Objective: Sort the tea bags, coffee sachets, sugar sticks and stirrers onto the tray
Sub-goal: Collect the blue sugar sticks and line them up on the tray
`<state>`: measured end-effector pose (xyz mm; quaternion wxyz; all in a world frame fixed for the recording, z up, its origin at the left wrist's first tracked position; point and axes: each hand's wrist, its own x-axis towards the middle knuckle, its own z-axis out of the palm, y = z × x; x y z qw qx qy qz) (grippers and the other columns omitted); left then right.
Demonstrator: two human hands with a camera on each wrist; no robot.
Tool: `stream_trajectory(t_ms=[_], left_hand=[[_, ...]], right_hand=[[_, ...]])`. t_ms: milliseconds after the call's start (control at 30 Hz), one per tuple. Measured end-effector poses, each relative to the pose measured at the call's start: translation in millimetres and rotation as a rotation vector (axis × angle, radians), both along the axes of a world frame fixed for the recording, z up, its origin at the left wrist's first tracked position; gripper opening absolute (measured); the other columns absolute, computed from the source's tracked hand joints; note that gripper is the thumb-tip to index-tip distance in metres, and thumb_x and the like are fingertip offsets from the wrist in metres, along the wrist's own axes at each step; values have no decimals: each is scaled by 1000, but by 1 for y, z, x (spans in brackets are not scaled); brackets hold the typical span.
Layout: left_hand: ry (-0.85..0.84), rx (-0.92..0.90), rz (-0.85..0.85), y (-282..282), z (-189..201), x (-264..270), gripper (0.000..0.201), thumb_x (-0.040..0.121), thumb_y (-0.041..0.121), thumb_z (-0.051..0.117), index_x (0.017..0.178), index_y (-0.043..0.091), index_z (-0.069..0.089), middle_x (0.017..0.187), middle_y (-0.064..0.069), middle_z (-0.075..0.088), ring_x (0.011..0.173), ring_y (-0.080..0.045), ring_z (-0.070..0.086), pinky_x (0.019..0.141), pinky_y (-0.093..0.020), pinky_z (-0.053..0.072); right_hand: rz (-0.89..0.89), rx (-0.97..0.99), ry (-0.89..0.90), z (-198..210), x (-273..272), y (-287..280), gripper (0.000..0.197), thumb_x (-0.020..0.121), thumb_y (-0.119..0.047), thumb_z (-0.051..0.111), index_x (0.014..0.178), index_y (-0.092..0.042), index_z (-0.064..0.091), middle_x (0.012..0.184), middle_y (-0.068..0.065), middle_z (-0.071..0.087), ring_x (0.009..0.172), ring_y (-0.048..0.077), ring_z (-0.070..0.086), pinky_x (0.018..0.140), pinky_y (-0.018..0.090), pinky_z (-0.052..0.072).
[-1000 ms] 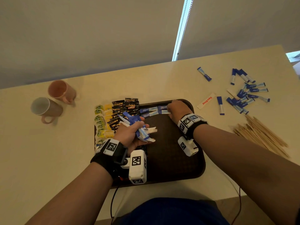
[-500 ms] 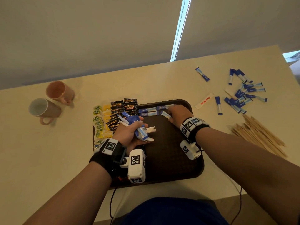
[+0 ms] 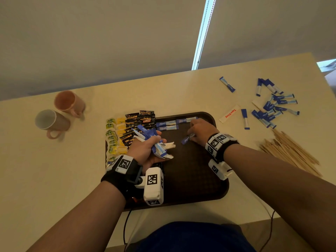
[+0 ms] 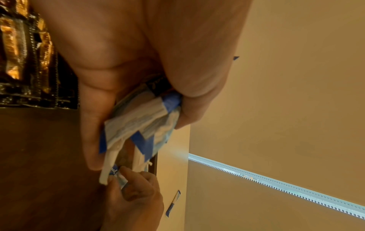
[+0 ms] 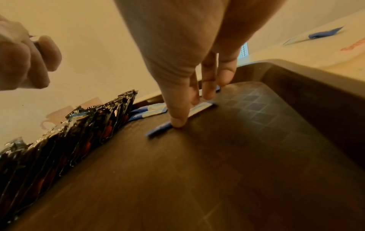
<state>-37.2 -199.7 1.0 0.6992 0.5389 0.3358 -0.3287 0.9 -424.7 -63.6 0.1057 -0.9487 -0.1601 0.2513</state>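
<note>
My left hand [image 3: 145, 150] hovers over the brown tray [image 3: 190, 179] and grips a bundle of blue-and-white sugar sticks [image 3: 161, 149], seen close up in the left wrist view [image 4: 142, 121]. My right hand [image 3: 198, 129] is low over the tray's far right part, and its thumb and fingertips pinch one blue sugar stick [image 3: 187, 140] lying on the tray floor [image 5: 217, 171]. A short row of sugar sticks [image 3: 167, 125] lies along the far edge. Black coffee sachets [image 3: 140, 122] and yellow-green tea bags [image 3: 114, 137] stand in rows on the left.
Loose sugar sticks [image 3: 272, 106] lie scattered on the table at the far right, with a white red-lettered sachet [image 3: 229, 113] nearer the tray. A heap of wooden stirrers [image 3: 291, 153] lies right of the tray. Two mugs [image 3: 60, 113] stand at the left.
My right hand has drawn back from the row at the tray's far edge toward me, bringing one blue sugar stick along the tray. The left hand has kept its bundle and barely moved.
</note>
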Motion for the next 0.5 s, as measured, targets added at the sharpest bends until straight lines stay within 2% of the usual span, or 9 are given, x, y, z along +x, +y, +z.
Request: stream_trajectory(t_ms=[167,233,367,433,500], left_hand=[[-8,15,-7,0,-1,0,20,99,9,54,117,13,61,103,-14,66,96,-31,66,72,-54,58],[-4,17,-6,1,-2,-1,17,99,9,55,113,14,63,104,-14,66,97,-32,66,70,-53,59],[3,8,-6,3,-4,0,14,99,10,55,107,16,65,104,-14,67,96,-31,66,64,-51,61],[11,-13,2,3,-5,1,14,100,11,53,107,17,64,103,-13,66,94,-30,66,68,-52,60],[20,-35,15,2,-5,2,12,100,13,54,106,17,63,103,-12,67,93,-30,66,73,-54,58]], right_hand=[[-103,-64,51,2,12,11,25,94,-27,61,113,-12,68,113,10,60,111,28,57,93,37,48],[-136,-78,62,3,21,17,29,96,-26,59,119,-10,66,115,13,61,110,30,59,94,38,50],[-170,-65,67,8,31,22,33,97,-26,58,123,-7,62,118,15,61,110,30,60,92,35,47],[-211,-21,49,13,29,24,31,96,-30,59,119,-9,64,116,12,62,107,27,60,89,33,47],[-285,116,27,19,23,28,30,95,-34,60,112,-11,68,108,7,65,100,21,61,88,31,49]])
